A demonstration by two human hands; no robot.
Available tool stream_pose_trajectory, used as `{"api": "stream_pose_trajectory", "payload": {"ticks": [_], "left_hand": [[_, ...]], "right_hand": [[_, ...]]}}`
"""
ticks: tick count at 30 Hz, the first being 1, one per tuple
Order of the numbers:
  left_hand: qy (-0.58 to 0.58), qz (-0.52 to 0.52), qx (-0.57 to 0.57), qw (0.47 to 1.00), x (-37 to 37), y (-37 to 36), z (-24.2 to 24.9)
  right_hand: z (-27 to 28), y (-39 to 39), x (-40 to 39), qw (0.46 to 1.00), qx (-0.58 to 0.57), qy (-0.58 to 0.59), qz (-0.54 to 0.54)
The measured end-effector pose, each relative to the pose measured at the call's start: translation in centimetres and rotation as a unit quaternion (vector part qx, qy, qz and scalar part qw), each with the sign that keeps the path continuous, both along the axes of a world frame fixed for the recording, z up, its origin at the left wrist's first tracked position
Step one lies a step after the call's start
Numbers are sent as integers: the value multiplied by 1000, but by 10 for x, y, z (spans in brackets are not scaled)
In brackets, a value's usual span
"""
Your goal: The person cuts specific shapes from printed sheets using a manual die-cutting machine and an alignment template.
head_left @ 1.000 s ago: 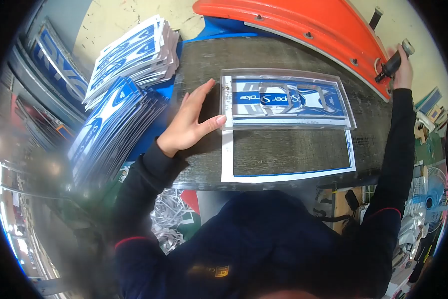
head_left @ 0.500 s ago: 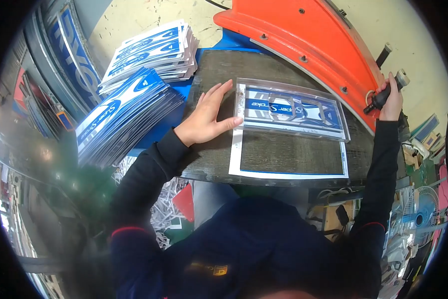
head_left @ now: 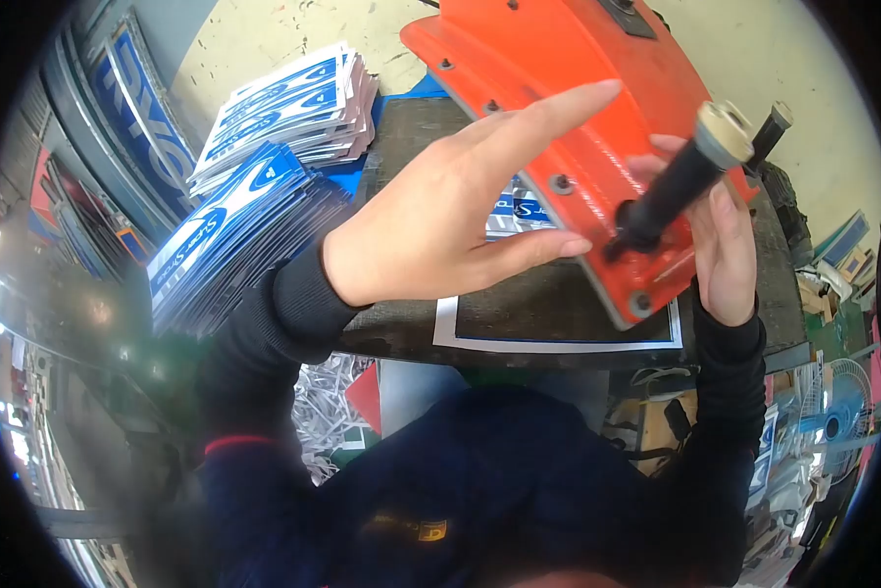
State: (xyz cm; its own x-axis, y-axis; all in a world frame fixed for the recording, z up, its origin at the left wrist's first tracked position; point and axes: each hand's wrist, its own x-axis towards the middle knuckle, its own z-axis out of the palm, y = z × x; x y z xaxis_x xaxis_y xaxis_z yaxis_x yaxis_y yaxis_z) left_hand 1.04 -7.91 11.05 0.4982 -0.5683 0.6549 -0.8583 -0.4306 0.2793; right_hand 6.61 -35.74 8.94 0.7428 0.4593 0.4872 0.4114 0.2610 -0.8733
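The orange press arm point(head_left: 548, 108) now lies over the board point(head_left: 401, 147), covering most of the clear block with the blue and white "Super Stroke" print point(head_left: 504, 208). My left hand point(head_left: 460, 196) is raised at the arm's left side, open, with its fingers stretched out and its thumb apart. Beside the black handle point(head_left: 671, 196) with a cream cap is my right hand point(head_left: 723, 245). Its fingers are loosely extended behind the handle, not wrapped round it. A white paper frame point(head_left: 445, 323) shows along the board's near edge, partly hidden by the arm.
Two stacks of blue and white printed sheets, one nearer point(head_left: 234, 235) and one farther point(head_left: 283, 108), stand left of the board. A second black handle point(head_left: 772, 132) is at the right. Paper shreds point(head_left: 327, 402) lie below, and a fan point(head_left: 837, 421) stands at lower right.
The orange arm has swung left and toward me, over the clear block. My left hand has lifted off the block's edge. My right hand has moved left and loosened from the handle.
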Motion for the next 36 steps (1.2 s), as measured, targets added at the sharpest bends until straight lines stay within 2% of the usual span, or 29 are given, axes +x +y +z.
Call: {"api": "stream_pose_trajectory", "payload": {"ticks": [1,2,3,4,5,7,9,11,13,14,20,22,36], "left_hand": [[-9,-12,-26,1000,-1,-5,5],[-43,-13,-15,999,-4,-7,13],[-41,-17,-13,999,-6,-11,14],[-36,-10,-61,997,-9,-16,13],[-29,-3,-109,994,-13,-21,13],[-87,140,-49,985,-28,-18,18],[-139,175,-64,973,-29,-12,19],[-110,227,-79,964,-40,-7,22],[-91,252,-132,954,-45,-2,20],[-100,252,-147,951,-45,1,20],[-159,315,-169,920,-41,16,10],[-185,333,-178,907,-39,23,1],[-184,322,-188,909,-40,30,-17]], "right_hand": [[0,-3,4,1000,2,1,-3],[2,-5,10,978,-82,-147,-123],[4,-9,18,913,-163,-288,-238],[8,-16,32,844,-199,-374,-330],[10,-29,48,736,-230,-461,-439],[11,-48,71,603,-234,-494,-581],[11,-72,96,602,-232,-486,-589],[7,-81,101,602,-229,-477,-598],[1,-79,99,812,-128,-309,-479],[-1,-75,101,797,-97,-358,-477],[0,-62,87,843,-78,-312,-432],[-5,-61,85,842,-80,-320,-427],[-16,-57,83,848,-66,-331,-410]]}}
